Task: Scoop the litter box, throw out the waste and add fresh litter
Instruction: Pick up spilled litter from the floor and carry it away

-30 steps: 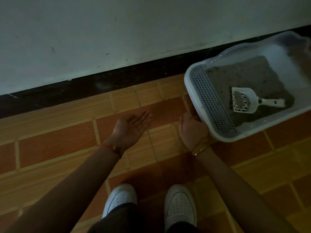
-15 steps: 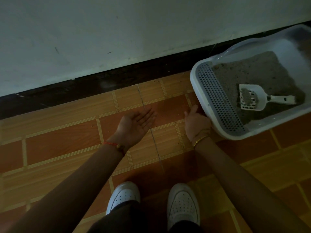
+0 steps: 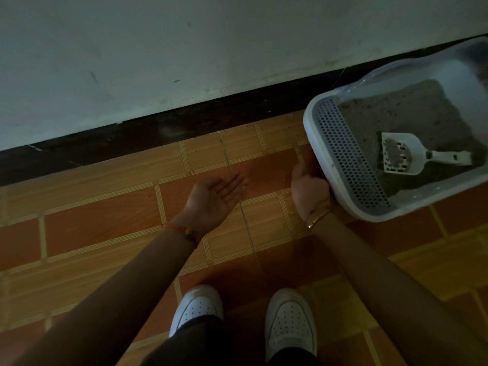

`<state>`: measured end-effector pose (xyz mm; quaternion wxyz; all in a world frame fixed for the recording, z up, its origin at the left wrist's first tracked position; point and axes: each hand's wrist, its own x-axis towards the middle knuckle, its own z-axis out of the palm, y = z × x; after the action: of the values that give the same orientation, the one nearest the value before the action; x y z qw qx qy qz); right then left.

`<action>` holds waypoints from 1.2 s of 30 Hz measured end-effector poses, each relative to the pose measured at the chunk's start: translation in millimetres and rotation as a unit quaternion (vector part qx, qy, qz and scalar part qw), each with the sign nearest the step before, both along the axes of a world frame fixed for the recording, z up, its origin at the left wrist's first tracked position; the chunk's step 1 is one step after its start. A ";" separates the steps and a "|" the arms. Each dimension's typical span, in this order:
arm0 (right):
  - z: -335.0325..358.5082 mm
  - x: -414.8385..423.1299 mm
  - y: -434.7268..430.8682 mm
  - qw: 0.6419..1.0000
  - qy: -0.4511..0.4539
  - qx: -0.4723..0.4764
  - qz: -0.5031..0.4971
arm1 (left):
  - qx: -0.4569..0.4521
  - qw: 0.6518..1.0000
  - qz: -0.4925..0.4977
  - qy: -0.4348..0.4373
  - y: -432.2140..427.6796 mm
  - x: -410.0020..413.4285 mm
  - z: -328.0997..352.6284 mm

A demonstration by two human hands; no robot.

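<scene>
Head view looks down a pale wall point(image 3: 184, 48) with a dark baseboard point(image 3: 132, 138) along its foot, and below that a floor point(image 3: 92, 215) of orange and brown wood-patterned tiles with light grout lines. Left of centre, the left hand point(image 3: 216, 196) is held out above the tiles, palm up, its fingers straight and close together, holding nothing; a thin red bracelet point(image 3: 179, 228) circles its wrist. At the bottom edge two white shoes stand side by side, the left shoe point(image 3: 198, 307) and the right shoe point(image 3: 290, 320), toes toward the wall. Further right, the right hand point(image 3: 309, 191) sits just beside the near left corner of the litter box point(image 3: 320, 154), its back turned to the camera and thumb uppermost; its fingers are hidden against the box wall, so I cannot tell whether they grip the box or only rest by it. A gold bracelet point(image 3: 318, 215) shows on that wrist. The litter box, white plastic, lies on the floor at the right, set at an angle, its far end near the baseboard. A grey perforated grate point(image 3: 348, 159) spans its near end. Grey litter point(image 3: 412, 112) fills the tray beyond the grate. A white slotted scoop point(image 3: 417, 151) lies on the litter, handle pointing right, some litter in its head.
</scene>
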<state>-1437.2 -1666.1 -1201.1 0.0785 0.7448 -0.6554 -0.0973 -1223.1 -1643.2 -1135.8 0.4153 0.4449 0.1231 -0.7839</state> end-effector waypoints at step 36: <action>22.5 59.4 14.2 0.923 -0.270 -0.035 0.272 | -0.001 0.998 -0.021 -0.054 12.2 3.8 -0.2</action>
<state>-1377.8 -1651.9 -1178.6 -0.0523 0.8892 -0.4270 0.1557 -1219.4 -1631.0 -1136.0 0.4053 0.4889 0.0906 -0.7671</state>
